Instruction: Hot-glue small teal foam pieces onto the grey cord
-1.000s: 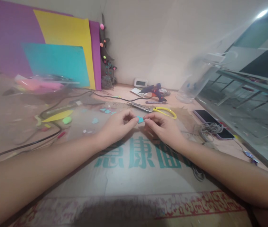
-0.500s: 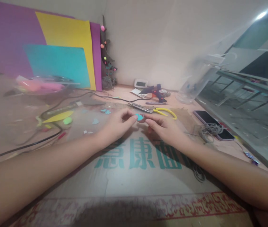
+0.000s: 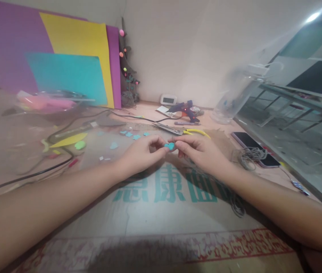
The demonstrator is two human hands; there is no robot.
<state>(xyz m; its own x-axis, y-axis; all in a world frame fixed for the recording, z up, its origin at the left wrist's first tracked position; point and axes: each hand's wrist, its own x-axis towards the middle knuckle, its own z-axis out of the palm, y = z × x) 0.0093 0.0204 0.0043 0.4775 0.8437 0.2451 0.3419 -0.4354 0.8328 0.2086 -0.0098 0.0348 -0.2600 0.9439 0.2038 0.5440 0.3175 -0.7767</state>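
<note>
Between my two hands is a small turquoise cut-out [image 3: 169, 146], lobed like a flower or heart. My left hand [image 3: 152, 149] pinches its left side between thumb and fingers. The fingertips of my right hand [image 3: 196, 148] close on its right side. Just beyond my hands lie scissors [image 3: 175, 131] with yellow handles. Several more turquoise cut-outs [image 3: 136, 137] rest on the board past my left hand, along with a pale blue piece [image 3: 113, 145]. Beneath my arms is a board [image 3: 161, 220] printed with green characters.
A dark glue gun [image 3: 187, 111] with a red light and a small white clock [image 3: 168, 99] stand at the back. To the right are a phone [image 3: 253, 148], coiled wire [image 3: 250, 157] and a clear jug [image 3: 229, 98]. Coloured sheets [image 3: 72, 76] lean at left; a black cable [image 3: 32, 174] crosses there.
My hands have come slightly nearer and lower, with the turquoise cut-out turned between them. More turquoise pieces beyond my left hand now show.
</note>
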